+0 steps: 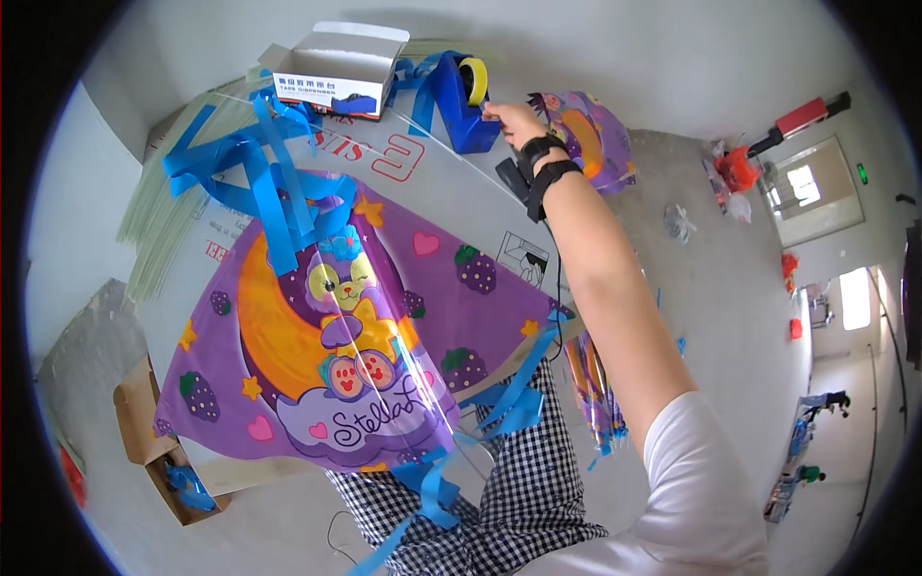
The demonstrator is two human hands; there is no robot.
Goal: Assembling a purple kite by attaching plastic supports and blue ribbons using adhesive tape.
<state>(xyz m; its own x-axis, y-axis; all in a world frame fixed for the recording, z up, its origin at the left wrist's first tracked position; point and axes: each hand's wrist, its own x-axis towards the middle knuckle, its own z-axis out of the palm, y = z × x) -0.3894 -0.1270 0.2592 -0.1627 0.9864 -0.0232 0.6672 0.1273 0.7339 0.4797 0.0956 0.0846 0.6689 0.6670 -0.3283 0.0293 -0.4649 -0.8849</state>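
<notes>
My right hand (519,125), a black strap on its wrist, reaches far out to the front end of a blue tape dispenser (465,125). Its fingertips are pinched together at the dispenser's edge; whether a tape end lies between them is too small to tell. A yellow tape roll (473,81) sits in the dispenser. Nearer me, a purple kite (384,336) with a moon and a cartoon animal lies spread over the table and my lap. Blue ribbon streamers (279,192) lie across its top, and more blue ribbon (519,408) hangs at its lower edge. My left hand is out of view.
An open white box (331,72) stands at the table's back. Pale thin rods (158,230) are bundled along the left edge. Another purple printed sheet (610,144) lies beyond my right wrist. A cardboard box (158,451) sits lower left; folded printed pieces (595,389) hang at right.
</notes>
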